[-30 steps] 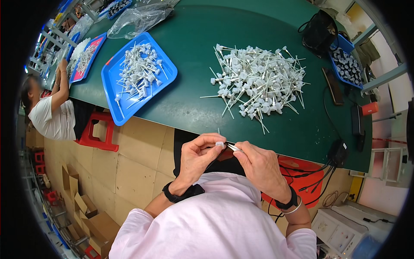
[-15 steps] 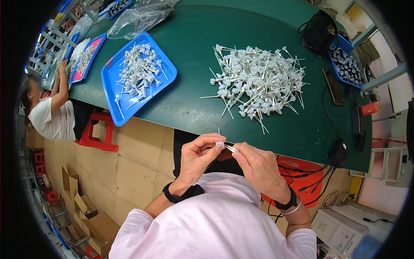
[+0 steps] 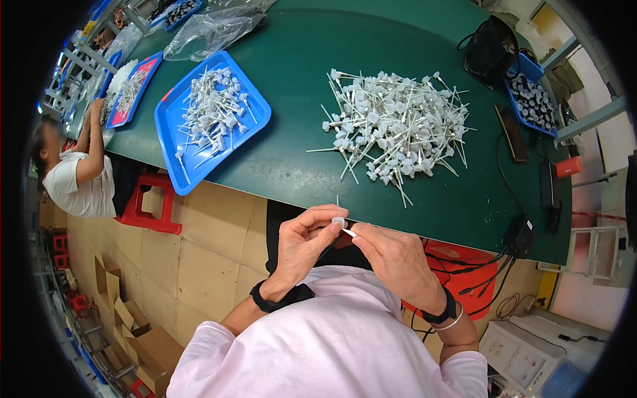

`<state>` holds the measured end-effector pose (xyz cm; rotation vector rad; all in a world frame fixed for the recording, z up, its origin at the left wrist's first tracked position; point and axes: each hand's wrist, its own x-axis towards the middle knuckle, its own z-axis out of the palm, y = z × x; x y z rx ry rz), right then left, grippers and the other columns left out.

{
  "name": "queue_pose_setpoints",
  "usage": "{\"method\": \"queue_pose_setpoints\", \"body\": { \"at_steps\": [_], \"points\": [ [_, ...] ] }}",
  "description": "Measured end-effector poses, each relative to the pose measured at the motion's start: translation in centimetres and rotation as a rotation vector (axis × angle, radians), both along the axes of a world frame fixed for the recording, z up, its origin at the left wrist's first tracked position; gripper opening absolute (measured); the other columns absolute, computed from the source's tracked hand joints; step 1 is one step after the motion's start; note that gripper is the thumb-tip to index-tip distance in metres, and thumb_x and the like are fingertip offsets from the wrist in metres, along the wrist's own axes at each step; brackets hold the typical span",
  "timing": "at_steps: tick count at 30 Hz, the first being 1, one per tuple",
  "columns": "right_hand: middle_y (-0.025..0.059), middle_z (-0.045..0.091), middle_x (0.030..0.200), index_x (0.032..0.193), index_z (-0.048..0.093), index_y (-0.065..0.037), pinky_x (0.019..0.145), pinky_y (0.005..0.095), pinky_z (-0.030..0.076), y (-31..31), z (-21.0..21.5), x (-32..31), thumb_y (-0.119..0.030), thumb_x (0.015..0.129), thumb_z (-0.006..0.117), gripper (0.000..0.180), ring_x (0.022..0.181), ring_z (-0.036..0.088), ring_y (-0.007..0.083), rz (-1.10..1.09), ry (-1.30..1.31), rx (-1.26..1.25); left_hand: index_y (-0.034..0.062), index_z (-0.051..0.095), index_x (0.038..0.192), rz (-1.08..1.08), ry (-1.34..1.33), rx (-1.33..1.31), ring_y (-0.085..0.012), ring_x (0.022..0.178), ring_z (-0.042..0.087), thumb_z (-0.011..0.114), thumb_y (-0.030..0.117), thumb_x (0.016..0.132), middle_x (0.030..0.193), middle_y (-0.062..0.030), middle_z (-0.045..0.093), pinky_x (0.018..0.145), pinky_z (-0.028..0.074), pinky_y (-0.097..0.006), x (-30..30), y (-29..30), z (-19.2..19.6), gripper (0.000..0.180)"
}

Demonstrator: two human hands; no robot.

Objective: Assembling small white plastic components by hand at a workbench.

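At the near table edge, my left hand (image 3: 306,240) is closed, pinching a small translucent white plastic cap (image 3: 338,221) between thumb and fingers. A thin pale stem juts up past the fingertips. My right hand (image 3: 393,252) is closed round white-tipped tweezers (image 3: 349,232), mostly hidden by the fingers. Their tip points left and meets or nearly meets the cap; exact contact is too small to tell. Beyond my hands lies a large pile of similar white capped stems (image 3: 398,126). More of them rest in a blue tray (image 3: 169,136) to the left.
A green table (image 3: 292,166) spans the front. On its right are a phone (image 3: 511,132), a black bag (image 3: 491,50), a blue bin of dark parts (image 3: 533,103) and a black box with cables (image 3: 519,233). A co-worker (image 3: 79,166) sits far left, beside a red stool (image 3: 151,205).
The tweezers' tip has shifted slightly left and down at the cap; two prongs showed before, one shows now. My right fingers moved slightly left. The co-worker's arms moved a little.
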<state>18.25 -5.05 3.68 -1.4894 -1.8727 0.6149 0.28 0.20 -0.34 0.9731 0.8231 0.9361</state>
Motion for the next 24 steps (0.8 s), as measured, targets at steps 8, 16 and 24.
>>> {"method": "queue_pose_setpoints", "body": {
  "at_steps": [8, 16, 24],
  "points": [
    [0.0135, 0.064, 0.08, 0.104, 0.06, -0.003, 0.06, 0.042, 0.049, 0.07, 0.41, -0.11, -0.014, 0.093, 0.066, 0.016, 0.071, 0.064, 0.0319, 0.004, -0.035, -0.068, -0.0051, 0.069, 0.113, -0.009, 0.01, 0.021, -0.0133, 0.096, 0.066, 0.064, -0.002, 0.093, 0.119, -0.0122, 0.066, 0.083, 0.053, -0.025, -0.17, -0.02, -0.36, 0.02],
    [0.0154, 0.063, 0.079, 0.105, 0.056, -0.001, 0.056, 0.0424, 0.049, 0.04, -0.04, -0.13, -0.012, 0.097, 0.059, 0.014, 0.066, 0.064, 0.0331, 0.002, -0.02, -0.048, -0.0053, 0.067, 0.119, -0.012, 0.004, 0.026, -0.0158, 0.105, 0.066, 0.065, -0.004, 0.093, 0.126, -0.0142, 0.064, 0.091, 0.054, -0.027, 0.03, -0.05, -0.18, 0.026],
    [0.0151, 0.063, 0.076, 0.103, 0.055, -0.002, 0.054, 0.0419, 0.049, 0.05, 0.17, -0.34, -0.013, 0.099, 0.056, 0.012, 0.063, 0.064, 0.0321, -0.025, -0.068, -0.074, -0.0058, 0.066, 0.118, -0.002, 0.103, 0.132, -0.0173, 0.106, 0.065, 0.065, -0.006, 0.092, 0.126, -0.0146, 0.062, 0.093, 0.053, -0.026, -0.02, -0.21, -0.23, 0.026]
  ]
}}
